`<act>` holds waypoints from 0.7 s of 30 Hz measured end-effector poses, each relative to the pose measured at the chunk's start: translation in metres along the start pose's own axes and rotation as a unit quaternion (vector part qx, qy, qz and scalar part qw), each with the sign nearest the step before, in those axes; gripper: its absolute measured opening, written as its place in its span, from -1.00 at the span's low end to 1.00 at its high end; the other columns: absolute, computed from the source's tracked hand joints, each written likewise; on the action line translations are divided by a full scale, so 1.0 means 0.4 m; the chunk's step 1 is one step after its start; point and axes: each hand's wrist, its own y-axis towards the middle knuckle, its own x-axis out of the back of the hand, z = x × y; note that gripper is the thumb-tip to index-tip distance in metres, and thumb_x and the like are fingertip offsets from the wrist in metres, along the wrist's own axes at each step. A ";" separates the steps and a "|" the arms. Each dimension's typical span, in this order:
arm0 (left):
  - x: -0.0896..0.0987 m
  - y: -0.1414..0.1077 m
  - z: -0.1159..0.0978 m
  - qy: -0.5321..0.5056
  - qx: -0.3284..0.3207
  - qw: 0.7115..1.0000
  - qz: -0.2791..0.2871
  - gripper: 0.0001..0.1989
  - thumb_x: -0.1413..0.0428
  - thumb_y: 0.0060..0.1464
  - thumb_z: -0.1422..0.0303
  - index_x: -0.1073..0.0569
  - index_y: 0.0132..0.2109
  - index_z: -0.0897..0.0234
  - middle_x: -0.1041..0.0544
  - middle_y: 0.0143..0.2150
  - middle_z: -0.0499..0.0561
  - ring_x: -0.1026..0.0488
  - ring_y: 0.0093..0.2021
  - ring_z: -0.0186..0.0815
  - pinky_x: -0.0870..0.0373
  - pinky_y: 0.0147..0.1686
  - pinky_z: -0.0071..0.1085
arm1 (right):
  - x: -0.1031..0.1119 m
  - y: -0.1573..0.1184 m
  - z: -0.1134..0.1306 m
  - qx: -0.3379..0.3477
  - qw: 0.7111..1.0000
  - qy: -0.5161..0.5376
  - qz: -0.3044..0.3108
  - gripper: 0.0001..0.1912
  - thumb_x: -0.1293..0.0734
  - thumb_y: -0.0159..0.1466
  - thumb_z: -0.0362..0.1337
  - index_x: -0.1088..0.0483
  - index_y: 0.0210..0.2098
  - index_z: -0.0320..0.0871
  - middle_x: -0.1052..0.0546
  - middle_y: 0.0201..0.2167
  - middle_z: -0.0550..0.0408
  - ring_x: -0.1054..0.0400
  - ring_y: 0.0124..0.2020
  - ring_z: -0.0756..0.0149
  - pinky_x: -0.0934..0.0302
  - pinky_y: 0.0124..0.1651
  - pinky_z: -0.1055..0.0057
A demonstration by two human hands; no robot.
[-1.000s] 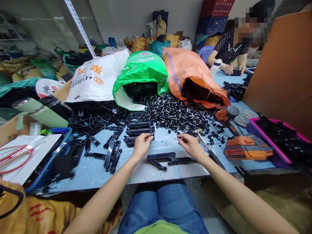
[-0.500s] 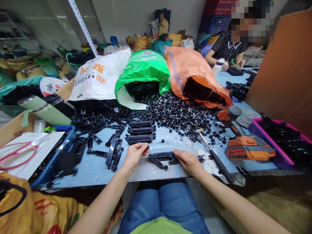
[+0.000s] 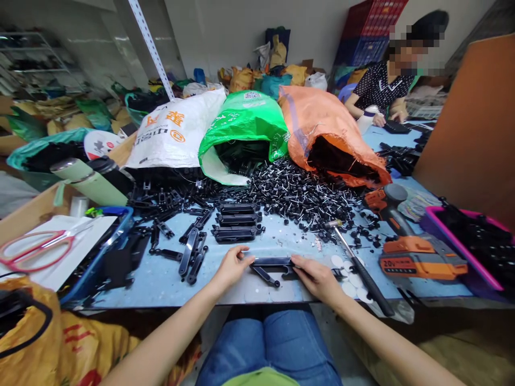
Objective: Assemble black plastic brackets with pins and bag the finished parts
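On the pale-blue tabletop, a long black plastic bar is pinched by the right hand, any hold by the loosely curled left hand being unclear, while lined-up black bars seem finished and heaped silver-pinned black knobs are left.

Operator wore jeans of mid-blue denim, lightly faded along both thighs, darker toward the knees, finely creased near the lap. Above these showed the curved lower front of a bright yellow-green top, cut off by the view. Left hand and right hand were bare, as were both slender, tapering forearms. Fingernail detail was too small to resolve.
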 end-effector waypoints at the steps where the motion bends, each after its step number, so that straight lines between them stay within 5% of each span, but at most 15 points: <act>1: 0.001 -0.002 -0.002 0.031 0.000 1.000 0.004 -0.58 -0.13 -0.07 0.20 -0.43 -0.09 0.38 -0.42 -0.37 -0.01 -0.35 -0.41 -0.35 -0.29 -0.36 -0.41 | 0.006 -0.002 -0.001 0.001 1.000 -0.012 0.016 -0.63 -0.16 0.30 -0.30 -0.26 0.09 -0.10 -0.43 -0.01 -0.03 -0.33 0.00 0.25 -0.28 0.02 0.27; 4: -0.016 -0.023 -0.030 0.181 -0.100 0.978 -0.022 -0.59 -0.08 0.03 0.21 -0.36 0.02 0.29 -0.43 -0.13 0.11 -0.36 -0.13 -0.19 -0.27 -0.14 -0.27 | 0.028 -0.007 -0.012 0.006 0.996 -0.054 0.075 -0.53 -0.22 0.26 -0.19 -0.18 0.15 -0.08 -0.39 0.01 -0.07 -0.32 -0.02 0.22 -0.29 -0.04 0.27; 7: -0.075 -0.041 -0.063 0.330 -0.278 0.902 0.021 -0.55 -0.02 0.12 0.24 -0.23 0.15 0.23 -0.33 0.09 0.16 -0.22 0.08 -0.13 -0.13 0.03 -0.17 | 0.042 -0.013 -0.035 0.018 0.987 -0.108 0.116 -0.44 -0.25 0.22 -0.06 -0.14 0.17 -0.07 -0.39 -0.02 -0.08 -0.32 -0.06 0.21 -0.27 -0.12 0.28; 10: -0.131 -0.035 -0.078 0.422 -0.336 0.838 0.080 -0.51 0.01 0.13 0.18 -0.23 0.14 0.37 -0.43 -0.04 0.24 -0.33 -0.04 -0.11 -0.23 -0.10 -0.22 | 0.056 -0.012 -0.054 -0.007 0.973 -0.206 0.106 -0.45 -0.22 0.16 0.12 -0.35 -0.07 -0.18 -0.46 -0.23 -0.10 -0.35 -0.23 0.18 -0.22 -0.26 0.30; 12: -0.135 -0.034 -0.084 0.444 -0.335 0.827 0.079 -0.56 0.06 0.15 0.14 -0.36 -0.01 0.43 -0.49 -0.22 0.22 -0.39 -0.18 -0.11 -0.28 -0.23 -0.27 | 0.081 0.001 -0.047 -0.017 0.965 -0.243 0.092 -0.49 -0.18 0.16 0.16 -0.39 -0.38 -0.20 -0.43 -0.47 -0.02 -0.32 -0.41 0.23 -0.14 -0.38 0.35; 15: -0.086 -0.077 -0.106 0.385 -0.348 0.853 0.061 -0.55 0.19 0.20 0.14 -0.44 -0.34 0.35 -0.48 -0.44 0.16 -0.41 -0.37 -0.18 -0.28 -0.40 -0.32 | 0.144 0.038 0.016 0.033 0.980 -0.169 0.096 -0.45 -0.07 0.23 0.15 -0.27 -0.60 -0.15 -0.34 -0.63 0.06 -0.23 -0.56 0.32 -0.01 -0.48 0.39; 18: -0.030 -0.165 -0.143 0.177 -0.409 0.892 0.075 -0.46 0.34 0.23 0.14 -0.40 -0.45 0.26 -0.42 -0.59 0.07 -0.36 -0.55 -0.30 -0.25 -0.51 -0.37 | 0.182 0.074 0.123 0.104 0.983 0.078 0.130 -0.41 0.11 0.29 0.13 -0.21 -0.60 -0.11 -0.26 -0.70 0.13 -0.19 -0.62 0.37 0.01 -0.51 0.40; 21: -0.023 -0.236 -0.168 -0.028 -0.460 0.887 0.031 -0.42 0.40 0.23 0.11 -0.41 -0.44 0.21 -0.36 -0.67 -0.01 -0.29 -0.65 -0.37 -0.23 -0.58 -0.41 | 0.104 0.091 0.223 0.090 0.951 0.283 0.085 -0.40 0.20 0.28 0.14 -0.20 -0.52 -0.07 -0.24 -0.69 0.13 -0.20 -0.60 0.34 -0.09 -0.48 0.40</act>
